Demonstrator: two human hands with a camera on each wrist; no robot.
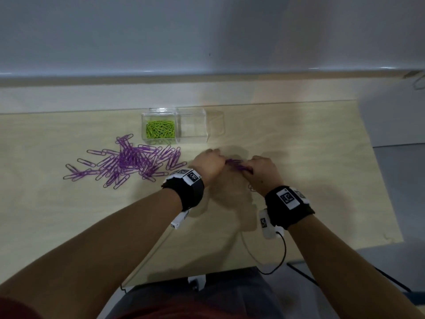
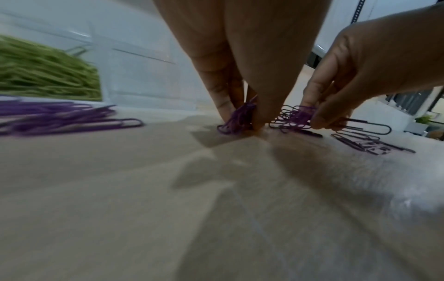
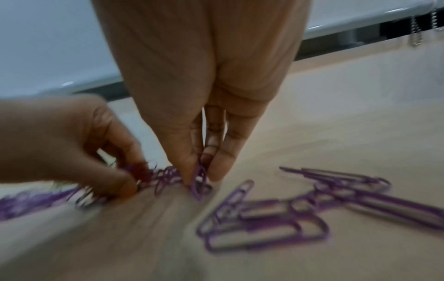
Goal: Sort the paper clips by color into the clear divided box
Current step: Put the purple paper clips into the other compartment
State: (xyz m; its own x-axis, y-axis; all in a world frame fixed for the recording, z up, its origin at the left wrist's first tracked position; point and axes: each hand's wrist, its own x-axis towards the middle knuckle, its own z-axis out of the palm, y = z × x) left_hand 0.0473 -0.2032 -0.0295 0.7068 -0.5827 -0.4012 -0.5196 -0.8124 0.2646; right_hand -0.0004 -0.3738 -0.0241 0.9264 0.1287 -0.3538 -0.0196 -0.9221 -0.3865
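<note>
— Both hands are pinching at once: the left hand (image 1: pixel 208 161) has its fingertips (image 2: pixel 224 108) closed on one end of a tangled bunch of purple clips (image 1: pixel 236 166), and the right hand (image 1: pixel 262 171) grips the other end, low on the pale wood-grain worktop (image 1: pixel 299 180).

— Where's the rest?

— A loose purple heap (image 1: pixel 128 163) of thin coated-wire loops lies spread to the left, and a few stray purple clips (image 3: pixel 276 211) lie flat just beside the right fingers (image 3: pixel 190 171).

— And the box?

— The clear divided box (image 1: pixel 176 125), hard glossy plastic with square walls, stands behind the hands. Its left compartment holds green clips (image 1: pixel 160 132); the right one shows only bare plastic.
</note>
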